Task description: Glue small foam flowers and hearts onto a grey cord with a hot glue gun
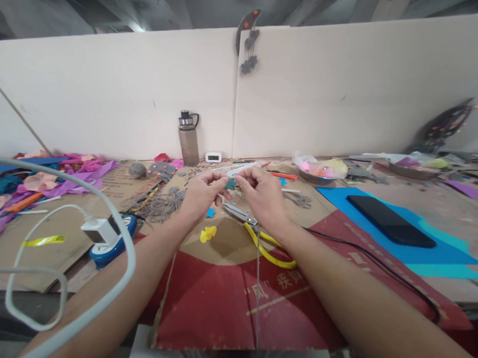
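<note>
My left hand [203, 195] and my right hand [263, 195] meet over the cardboard, fingertips pinched on a small teal piece [231, 183]. Its exact shape is partly hidden by the fingers. Below them lie scissors [270, 251] with yellow handles, blades spread a little and pointing away to the left. A yellow cut-out [208, 233] and a blue star-like cut-out [210, 213] rest nearer my left hand. A thin grey cord [258, 289] runs down over the red part of the cardboard [205, 302]; its upper end I cannot make out.
At right, a black phone [389, 221] lies on blue sheets [440, 252]. Grey yarn [161, 206] is left of my hands. A bottle [189, 141] and small clock [213, 157] stand behind. White cable [126, 258] loops across the left foreground, near a power strip [113, 248].
</note>
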`<state>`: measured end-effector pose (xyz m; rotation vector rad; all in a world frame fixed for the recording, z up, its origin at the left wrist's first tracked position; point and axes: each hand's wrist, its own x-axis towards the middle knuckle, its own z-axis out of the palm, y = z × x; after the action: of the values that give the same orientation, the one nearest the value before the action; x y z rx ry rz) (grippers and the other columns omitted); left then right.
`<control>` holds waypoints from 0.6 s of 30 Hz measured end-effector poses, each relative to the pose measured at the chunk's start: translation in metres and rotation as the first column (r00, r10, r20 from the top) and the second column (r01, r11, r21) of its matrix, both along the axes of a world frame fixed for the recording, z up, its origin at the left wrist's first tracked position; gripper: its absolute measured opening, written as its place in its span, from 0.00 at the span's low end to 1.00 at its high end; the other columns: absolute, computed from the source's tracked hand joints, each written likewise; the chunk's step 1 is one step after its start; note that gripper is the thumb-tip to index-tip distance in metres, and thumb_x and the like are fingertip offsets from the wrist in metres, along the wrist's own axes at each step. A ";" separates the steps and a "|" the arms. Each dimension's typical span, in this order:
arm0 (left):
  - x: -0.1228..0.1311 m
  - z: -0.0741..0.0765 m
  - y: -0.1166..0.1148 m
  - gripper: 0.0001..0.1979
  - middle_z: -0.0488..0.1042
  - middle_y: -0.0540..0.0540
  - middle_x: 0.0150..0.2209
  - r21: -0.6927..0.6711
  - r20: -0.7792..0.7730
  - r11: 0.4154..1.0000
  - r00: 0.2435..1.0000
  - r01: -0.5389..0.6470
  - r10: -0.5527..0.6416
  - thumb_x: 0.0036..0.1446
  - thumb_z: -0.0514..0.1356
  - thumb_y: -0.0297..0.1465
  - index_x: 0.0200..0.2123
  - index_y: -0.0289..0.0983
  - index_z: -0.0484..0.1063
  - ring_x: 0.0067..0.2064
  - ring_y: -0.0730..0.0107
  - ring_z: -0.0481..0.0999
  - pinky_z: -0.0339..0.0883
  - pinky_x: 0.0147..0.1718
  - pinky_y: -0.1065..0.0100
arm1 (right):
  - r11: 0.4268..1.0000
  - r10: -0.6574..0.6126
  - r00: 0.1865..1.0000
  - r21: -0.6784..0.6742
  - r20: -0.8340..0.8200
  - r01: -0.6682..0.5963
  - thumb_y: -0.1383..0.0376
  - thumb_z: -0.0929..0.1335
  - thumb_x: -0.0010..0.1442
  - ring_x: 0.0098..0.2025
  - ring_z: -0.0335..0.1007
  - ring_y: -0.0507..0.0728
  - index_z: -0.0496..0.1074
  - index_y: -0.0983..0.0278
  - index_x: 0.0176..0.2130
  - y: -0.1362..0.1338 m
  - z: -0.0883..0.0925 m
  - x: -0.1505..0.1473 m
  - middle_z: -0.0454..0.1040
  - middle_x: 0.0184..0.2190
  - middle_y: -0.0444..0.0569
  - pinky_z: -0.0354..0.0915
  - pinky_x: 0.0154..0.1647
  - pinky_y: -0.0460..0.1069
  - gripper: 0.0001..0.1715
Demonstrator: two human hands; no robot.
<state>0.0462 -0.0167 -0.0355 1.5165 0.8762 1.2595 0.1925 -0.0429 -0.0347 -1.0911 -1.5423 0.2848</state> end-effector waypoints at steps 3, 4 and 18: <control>0.000 0.000 0.000 0.12 0.74 0.49 0.19 0.005 -0.008 1.000 1.000 0.005 -0.005 0.51 0.64 0.39 0.30 0.35 0.71 0.14 0.80 0.64 0.55 0.14 0.76 | 1.000 0.006 1.000 -0.017 -0.002 -0.006 0.61 0.65 0.58 0.26 0.58 0.51 0.72 0.64 0.30 -0.002 0.002 0.000 0.68 0.24 0.44 0.55 0.31 0.48 0.10; 0.000 0.000 0.000 0.12 0.73 0.49 0.19 0.007 -0.012 1.000 1.000 0.006 -0.006 0.51 0.64 0.39 0.30 0.35 0.71 0.14 0.79 0.64 0.55 0.14 0.75 | 1.000 0.006 1.000 -0.022 -0.002 -0.006 0.61 0.65 0.58 0.26 0.57 0.51 0.72 0.64 0.30 -0.002 0.003 0.000 0.68 0.24 0.44 0.55 0.30 0.48 0.10; -0.005 0.002 0.002 0.11 0.70 0.52 0.17 -0.018 -0.014 0.992 0.992 0.126 -0.126 0.52 0.63 0.37 0.30 0.34 0.71 0.16 0.81 0.64 0.56 0.16 0.77 | 0.954 0.205 0.972 -0.199 -0.118 -0.225 0.61 0.65 0.55 0.21 0.49 0.48 0.63 0.63 0.25 0.005 0.005 0.002 0.57 0.18 0.38 0.48 0.22 0.45 0.10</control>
<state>0.0413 -0.0152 -0.0331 1.5453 0.7862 1.1473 0.1940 -0.0382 -0.0298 -1.0554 -1.5718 0.6548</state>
